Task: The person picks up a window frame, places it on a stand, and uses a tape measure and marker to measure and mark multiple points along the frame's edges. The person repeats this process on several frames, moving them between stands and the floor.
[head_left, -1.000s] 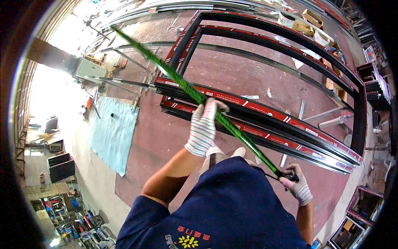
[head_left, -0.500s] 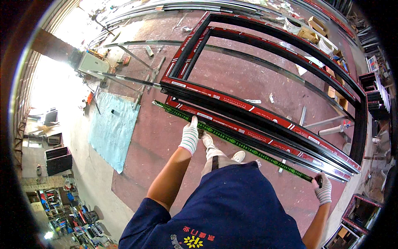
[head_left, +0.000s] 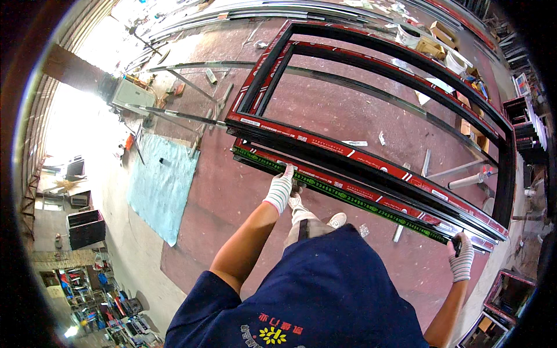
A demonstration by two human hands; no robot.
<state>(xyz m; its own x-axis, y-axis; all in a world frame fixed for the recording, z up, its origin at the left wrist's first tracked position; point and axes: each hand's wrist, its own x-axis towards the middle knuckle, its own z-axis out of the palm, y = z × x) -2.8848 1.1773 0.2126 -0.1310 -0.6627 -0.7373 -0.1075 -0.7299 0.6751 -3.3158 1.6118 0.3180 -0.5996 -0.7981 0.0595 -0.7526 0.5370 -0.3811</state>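
A long green tape measure point(head_left: 348, 200) stretches along the near edge of a black profile with red film point(head_left: 325, 181). My left hand point(head_left: 281, 191), in a striped work glove, pinches the blade left of its middle, thumb on top; its other fingers are mostly hidden underneath. At the right end, my gloved right hand point(head_left: 462, 261) is closed around the dark tape case, which shows only in part. Just beyond the tape stands a large black window frame point(head_left: 241, 95) with red protective film, raised above the floor.
Metal support bars point(head_left: 174, 113) reach out left of the frame. A light blue cloth point(head_left: 162, 191) lies on the floor at left. Boxes and a white bucket point(head_left: 408, 37) stand at the far right, and long profiles point(head_left: 243, 17) lie at the back. My shoes show below the tape.
Both hands have shifted right with the tape measure. Its blade has come closer to the profile and now lies along its edge, the left tip near the profile's end.
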